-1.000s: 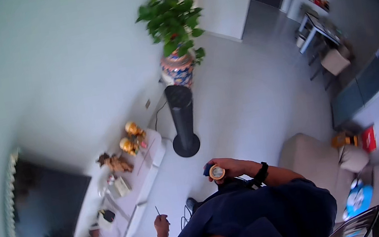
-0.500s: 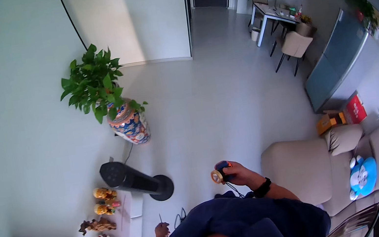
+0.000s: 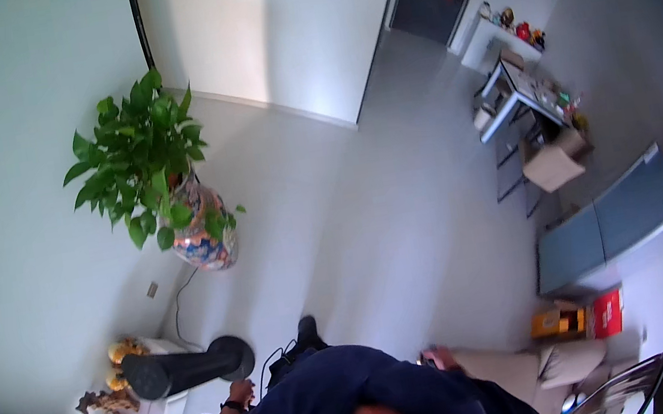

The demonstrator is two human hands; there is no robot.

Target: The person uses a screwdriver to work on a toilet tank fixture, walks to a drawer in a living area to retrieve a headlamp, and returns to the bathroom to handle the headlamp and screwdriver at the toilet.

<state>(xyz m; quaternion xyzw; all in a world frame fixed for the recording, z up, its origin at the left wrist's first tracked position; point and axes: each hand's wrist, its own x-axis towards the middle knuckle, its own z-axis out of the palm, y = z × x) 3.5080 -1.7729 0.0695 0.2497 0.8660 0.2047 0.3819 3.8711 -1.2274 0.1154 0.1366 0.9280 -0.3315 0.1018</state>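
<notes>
Down at the lower edge of the head view, the person's left hand point(image 3: 240, 392) is hanging just above the white cabinet point(image 3: 174, 405), right beside the base of the black tower fan point(image 3: 184, 369); a dark watch is sitting on that wrist, and whether the fingers are apart or closed is too small to tell. The right hand point(image 3: 439, 356) is showing only partly over the dark blue sleeve, seemingly curled around a small round object point(image 3: 422, 359) that is barely peeking out, so the grip cannot be told for sure. A dark shoe point(image 3: 306, 331) is resting on the pale grey floor point(image 3: 368, 218) just beyond the fan's base, with a black cable running near it. On the cabinet's far end, golden figurines point(image 3: 122, 353) are standing beside the fan. Further along the wall, a leafy green plant point(image 3: 142, 163) is growing out of a patterned ceramic vase point(image 3: 202, 236). A beige sofa point(image 3: 547, 363) is lying to the right, next to a yellow box point(image 3: 558, 321).
</notes>
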